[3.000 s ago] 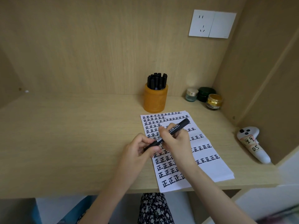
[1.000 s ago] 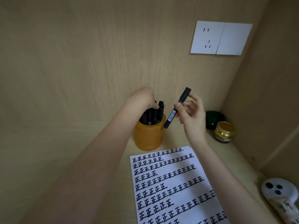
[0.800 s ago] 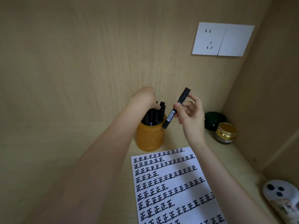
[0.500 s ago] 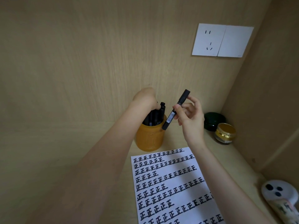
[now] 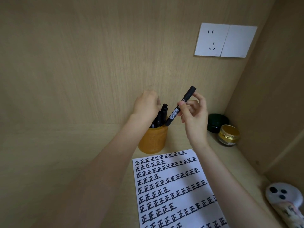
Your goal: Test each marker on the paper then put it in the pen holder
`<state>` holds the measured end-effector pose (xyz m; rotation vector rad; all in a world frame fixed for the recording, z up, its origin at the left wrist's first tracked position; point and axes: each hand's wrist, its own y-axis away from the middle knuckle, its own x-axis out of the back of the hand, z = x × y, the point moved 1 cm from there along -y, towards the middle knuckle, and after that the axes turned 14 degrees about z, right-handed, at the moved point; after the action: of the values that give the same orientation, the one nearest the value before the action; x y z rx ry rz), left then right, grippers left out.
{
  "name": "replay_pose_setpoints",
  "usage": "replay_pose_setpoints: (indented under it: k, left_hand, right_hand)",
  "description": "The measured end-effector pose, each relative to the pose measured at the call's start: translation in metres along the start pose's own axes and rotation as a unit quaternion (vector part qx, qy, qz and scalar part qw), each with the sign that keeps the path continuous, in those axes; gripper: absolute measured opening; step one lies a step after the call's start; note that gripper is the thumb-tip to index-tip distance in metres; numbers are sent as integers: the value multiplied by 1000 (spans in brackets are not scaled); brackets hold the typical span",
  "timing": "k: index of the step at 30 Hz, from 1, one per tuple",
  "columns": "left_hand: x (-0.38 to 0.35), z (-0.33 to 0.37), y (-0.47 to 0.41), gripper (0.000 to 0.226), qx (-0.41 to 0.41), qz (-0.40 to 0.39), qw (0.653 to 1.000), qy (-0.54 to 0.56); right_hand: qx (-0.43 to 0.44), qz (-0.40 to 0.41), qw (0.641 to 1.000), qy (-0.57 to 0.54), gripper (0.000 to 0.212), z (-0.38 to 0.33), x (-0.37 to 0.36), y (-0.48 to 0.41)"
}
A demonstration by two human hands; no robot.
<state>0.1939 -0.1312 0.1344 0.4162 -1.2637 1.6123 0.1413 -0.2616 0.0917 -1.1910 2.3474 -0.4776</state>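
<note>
The marker (image 5: 180, 106) is black with a white barcode label. The holder (image 5: 153, 139) is amber-orange. The paper (image 5: 179, 193) is white, covered in rows of black characters. At the bench's (image 5: 65, 153) pale wood right edge sit a dark green jar (image 5: 217, 122) and a gold-lidded jar (image 5: 229, 135).

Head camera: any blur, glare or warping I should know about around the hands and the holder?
Head view: soft, even light, no glare; the marker in the right hand and the holder look sharp; the left hand is slightly soft; the near left forearm is blurred; wide-angle bending shows at the edges.
</note>
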Motion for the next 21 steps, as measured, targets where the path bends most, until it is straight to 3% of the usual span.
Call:
replay_pose_setpoints:
  k: [6, 16, 21]
  left_hand:
    - [-6, -7, 11, 20, 11, 70, 993, 98]
    - [-24, -34, 31, 37, 80, 48, 969, 228]
    - [-24, -36, 35, 41, 75, 37, 967, 240]
  right_hand:
    - [68, -39, 996, 41, 38, -1, -9, 3]
    - [108, -139, 977, 121, 38, 15, -11, 10]
    - [145, -177, 959, 170, 59, 15, -16, 11]
